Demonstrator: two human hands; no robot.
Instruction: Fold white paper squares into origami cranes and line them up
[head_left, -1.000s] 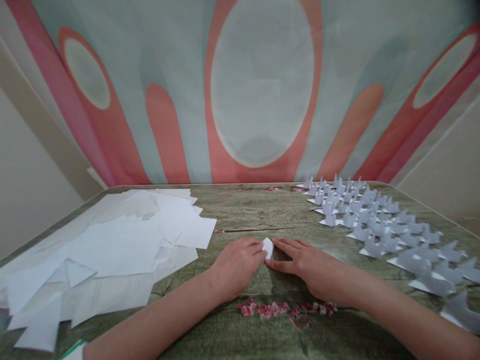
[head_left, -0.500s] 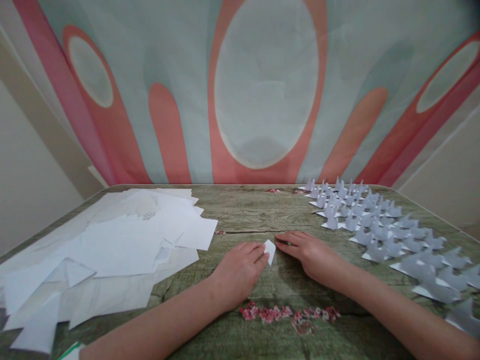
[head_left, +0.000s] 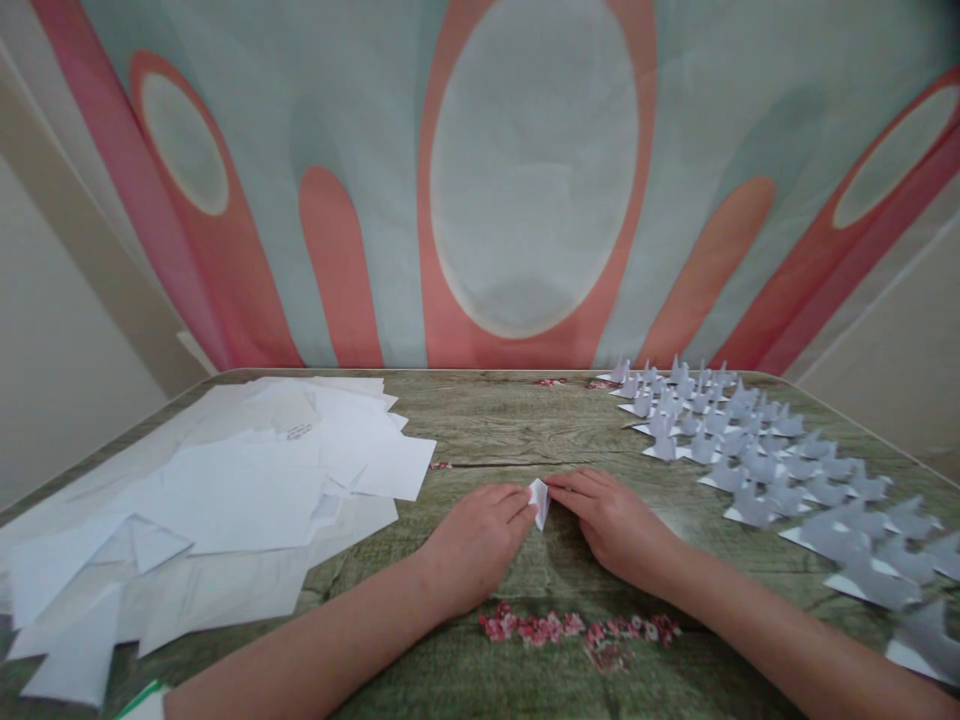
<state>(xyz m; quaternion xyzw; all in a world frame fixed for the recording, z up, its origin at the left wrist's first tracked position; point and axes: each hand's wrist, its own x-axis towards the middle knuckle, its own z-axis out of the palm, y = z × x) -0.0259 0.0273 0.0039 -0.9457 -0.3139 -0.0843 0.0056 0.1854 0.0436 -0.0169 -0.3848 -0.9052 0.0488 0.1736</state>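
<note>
A small piece of white folded paper (head_left: 539, 503) lies on the table between my two hands, its lower end tapering to a point. Against its left side, the closed fingers of my left hand (head_left: 484, 535) press it to the wood. My right hand (head_left: 611, 515) pinches the paper's upper right edge with thumb and fingertips. The paper looks narrower now, with a crease down it. My fingertips partly cover its sides.
Loose white paper sheets (head_left: 247, 490) are heaped on the left of the wood-patterned table (head_left: 510, 415). Rows of folded paper birds (head_left: 757, 460) stand along the right. Pink flowers (head_left: 547, 627) are printed near the front. A patterned backdrop (head_left: 532, 200) hangs behind.
My right hand has moved left onto the folded paper. The paper's right side has been folded inward, so it shows as a narrower shape. My left hand stays in place.
</note>
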